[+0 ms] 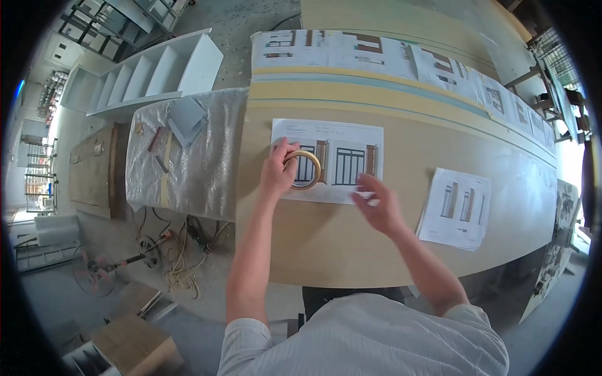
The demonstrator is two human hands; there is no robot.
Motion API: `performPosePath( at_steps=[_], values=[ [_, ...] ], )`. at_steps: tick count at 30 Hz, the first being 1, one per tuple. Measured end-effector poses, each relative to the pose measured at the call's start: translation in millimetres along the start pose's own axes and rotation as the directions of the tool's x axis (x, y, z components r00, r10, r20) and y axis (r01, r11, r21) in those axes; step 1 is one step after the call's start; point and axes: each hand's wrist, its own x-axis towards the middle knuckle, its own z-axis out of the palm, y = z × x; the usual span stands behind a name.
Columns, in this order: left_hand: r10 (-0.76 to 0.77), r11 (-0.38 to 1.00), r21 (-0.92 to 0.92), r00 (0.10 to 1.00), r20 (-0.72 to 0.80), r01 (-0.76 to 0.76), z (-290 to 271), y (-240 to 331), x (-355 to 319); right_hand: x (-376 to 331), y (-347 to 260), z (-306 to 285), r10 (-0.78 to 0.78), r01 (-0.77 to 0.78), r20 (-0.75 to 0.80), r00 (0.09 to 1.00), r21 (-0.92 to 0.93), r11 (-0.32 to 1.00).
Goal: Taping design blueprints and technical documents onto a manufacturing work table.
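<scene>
A printed drawing sheet [357, 134] lies on the tan board tabletop [313, 250] in front of me. My left hand [277, 170] rests at its left side, fingers closed around the edge of a roll of tan tape [319, 168]. The ring stands over the sheet's left drawing and covers part of it. My right hand [380, 208] hovers by the sheet's lower right corner, thumb and fingers bent and apart. Nothing shows between them.
A stack of printed sheets [454, 210] lies to the right. More drawings [370, 50] line the far side behind yellowish strips [376, 97]. Left of the table stands a bubble-wrapped stack [213, 156]; cables [182, 263] and a fan [97, 276] are on the floor beyond.
</scene>
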Motion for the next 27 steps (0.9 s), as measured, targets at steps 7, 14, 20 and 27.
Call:
performPosePath(
  at_steps=[7, 14, 20, 27],
  values=[
    [0.029, 0.994, -0.107, 0.999, 0.036, -0.025, -34.8, -17.2, 19.1, 96.6, -53.1, 127.7, 0.075, -0.075, 0.002, 0.997, -0.06, 0.995],
    [-0.001, 0.999, -0.034, 0.999, 0.054, 0.002, -64.7, -22.6, 24.3, 126.5, -40.3, 107.2, 0.254, -0.267, 0.083, 0.964, 0.309, 0.913],
    [0.147, 0.903, 0.406, 0.989, 0.01, -0.139, -70.2, -48.0, 29.3, 146.7, -41.7, 107.0, 0.201, -0.232, 0.116, 0.973, 0.47, 0.852],
    [0.117, 0.821, 0.562, 0.993, 0.008, -0.101, -74.1, -50.2, 47.4, 164.2, -56.3, 114.8, 0.165, -0.222, 0.177, 0.97, 0.379, 0.898]
  ],
)
